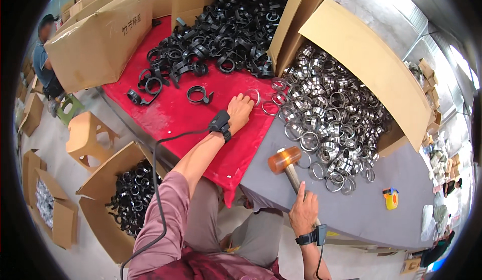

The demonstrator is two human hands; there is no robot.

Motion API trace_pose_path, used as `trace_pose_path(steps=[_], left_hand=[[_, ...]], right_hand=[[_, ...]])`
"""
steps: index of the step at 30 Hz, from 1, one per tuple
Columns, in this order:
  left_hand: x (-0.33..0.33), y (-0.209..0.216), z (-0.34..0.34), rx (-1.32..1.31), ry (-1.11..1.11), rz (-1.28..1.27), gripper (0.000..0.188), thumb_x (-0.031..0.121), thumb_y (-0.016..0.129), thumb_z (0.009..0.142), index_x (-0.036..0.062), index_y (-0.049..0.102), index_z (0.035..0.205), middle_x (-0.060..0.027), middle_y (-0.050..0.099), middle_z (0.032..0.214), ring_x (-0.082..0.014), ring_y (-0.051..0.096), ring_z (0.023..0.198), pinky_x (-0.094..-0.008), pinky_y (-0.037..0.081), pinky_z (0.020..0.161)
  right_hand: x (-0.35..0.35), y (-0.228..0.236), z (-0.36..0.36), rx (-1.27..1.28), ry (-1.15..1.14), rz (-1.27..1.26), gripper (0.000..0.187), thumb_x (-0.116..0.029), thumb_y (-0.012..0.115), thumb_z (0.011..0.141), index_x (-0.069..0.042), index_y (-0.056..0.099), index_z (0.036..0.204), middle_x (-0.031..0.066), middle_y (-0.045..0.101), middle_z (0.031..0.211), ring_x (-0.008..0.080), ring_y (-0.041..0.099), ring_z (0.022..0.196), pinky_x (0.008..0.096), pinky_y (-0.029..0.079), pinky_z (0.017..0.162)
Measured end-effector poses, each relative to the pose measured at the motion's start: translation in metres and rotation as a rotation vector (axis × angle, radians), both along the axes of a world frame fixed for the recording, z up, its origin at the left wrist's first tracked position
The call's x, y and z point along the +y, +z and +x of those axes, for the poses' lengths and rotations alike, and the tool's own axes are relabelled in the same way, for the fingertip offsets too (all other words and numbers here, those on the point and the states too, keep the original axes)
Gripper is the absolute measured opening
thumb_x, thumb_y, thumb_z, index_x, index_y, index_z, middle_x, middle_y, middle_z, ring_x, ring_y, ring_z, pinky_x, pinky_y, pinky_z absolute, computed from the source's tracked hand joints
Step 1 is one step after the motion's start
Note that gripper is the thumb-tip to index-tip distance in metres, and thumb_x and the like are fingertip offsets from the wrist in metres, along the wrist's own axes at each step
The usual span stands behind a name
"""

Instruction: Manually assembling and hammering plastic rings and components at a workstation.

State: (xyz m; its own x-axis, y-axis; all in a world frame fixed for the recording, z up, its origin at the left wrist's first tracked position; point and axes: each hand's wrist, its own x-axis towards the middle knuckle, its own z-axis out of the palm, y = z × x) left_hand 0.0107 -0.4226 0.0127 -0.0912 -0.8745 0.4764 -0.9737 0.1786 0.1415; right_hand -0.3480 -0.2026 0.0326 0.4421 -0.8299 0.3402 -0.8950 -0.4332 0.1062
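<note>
- Grey-covered table [346, 219]: the main work surface; its left part lies under a red cloth [173, 117].
- Tall brown carton [95, 49]: stands at the cloth's far left edge.
- Heap of black rings [236, 34]: spills from an opened carton onto the far part of the cloth.
- Heap of metal rings [331, 112]: lies to the right, beside a raised carton flap [371, 61].
- Floor carton [95, 230]: holds more black pieces, left of the person; a tan stool [83, 132] stands just beyond.
- Mallet [288, 167]: amber head, above the grey surface near the metal heap; the right hand [304, 212] is wrapped around its handle, index finger extended along it.
- Left hand [240, 113]: low over the cloth, fingers bent beside a single metal ring [258, 97]; whether it grips the ring, one cannot tell.
- Single black ring [206, 99]: rests on the cloth, left of that hand.
- Yellow tape measure [391, 199]: right side of the table.
</note>
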Motion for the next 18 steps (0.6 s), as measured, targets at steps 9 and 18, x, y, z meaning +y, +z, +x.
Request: trace_pose_path(steps=[9,18], left_hand=[[0.16,0.045,-0.021,-0.013,-0.305,-0.227,0.016,0.008,0.068,0.081,0.0051,0.069,0.097,-0.0074,0.06,0.09,-0.0267,0.056,0.089,-0.0393,0.046,0.074],[0.272,0.088,-0.057,-0.067,-0.859,-0.108,0.034,0.012,0.067,0.077,0.0022,0.069,0.11,-0.0042,0.063,0.095,-0.0205,0.059,0.087,-0.0345,0.048,0.071]], right_hand=[[0.002,0.014,0.008,-0.292,0.076,-0.082,0.073,-0.005,0.07,0.083,0.001,0.043,0.151,0.0253,0.052,0.133,0.044,0.051,0.12,0.0495,0.043,0.101],[0.011,0.042,0.053,-1.479,0.592,1.278,0.101,-0.005,0.085,0.079,0.001,0.026,0.16,0.0186,0.035,0.161,0.0312,0.036,0.149,0.0492,0.042,0.117]])
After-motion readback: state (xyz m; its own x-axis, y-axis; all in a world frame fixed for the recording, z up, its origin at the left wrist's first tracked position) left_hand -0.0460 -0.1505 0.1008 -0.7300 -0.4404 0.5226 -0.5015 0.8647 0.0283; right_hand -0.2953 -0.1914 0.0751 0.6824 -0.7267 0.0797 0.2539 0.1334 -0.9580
